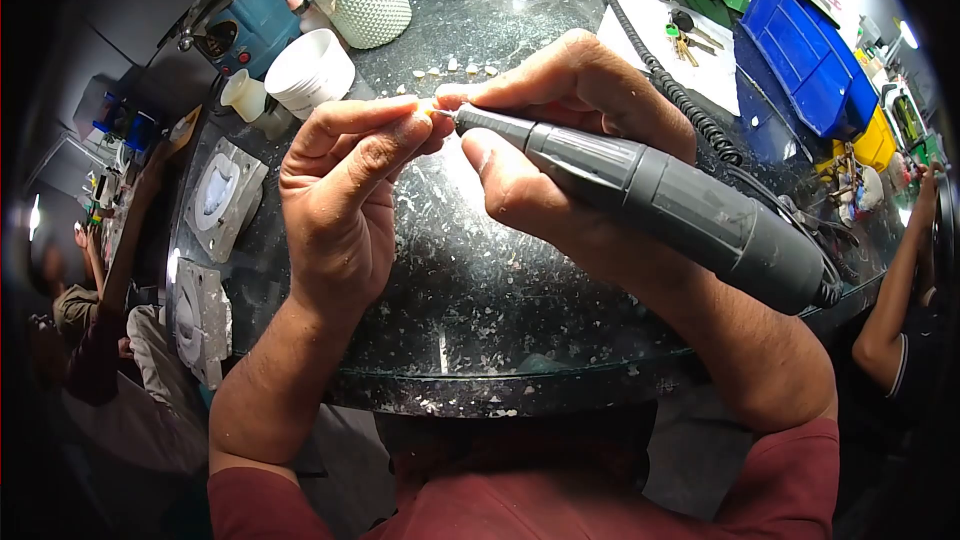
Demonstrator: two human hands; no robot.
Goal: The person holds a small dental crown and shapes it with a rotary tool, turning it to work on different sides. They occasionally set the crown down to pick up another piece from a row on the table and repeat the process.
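My left hand point(345, 180) is closed, pinching a small tooth-coloured piece point(427, 107) between thumb and fingertips, which hide most of it. Wrapped around a dark grey rotary handpiece point(665, 190), my right hand point(600, 85) steadies its fingertips against those of the left. The handpiece's thin metal bur point(443, 113) points left, right at the small piece. Just beyond both hands, a short row of several small tooth-shaped pieces point(453, 67) lies on the dark, dust-speckled table point(480, 290).
A white perforated basket point(375, 10) of tools and a white tub point(310, 70) stand at the back left, near a blue machine point(245, 30). Plaster moulds point(222, 200) lie left. A coiled cord point(665, 75), keys point(683, 43) and a blue bin point(810, 60) are right. Other people sit both sides.
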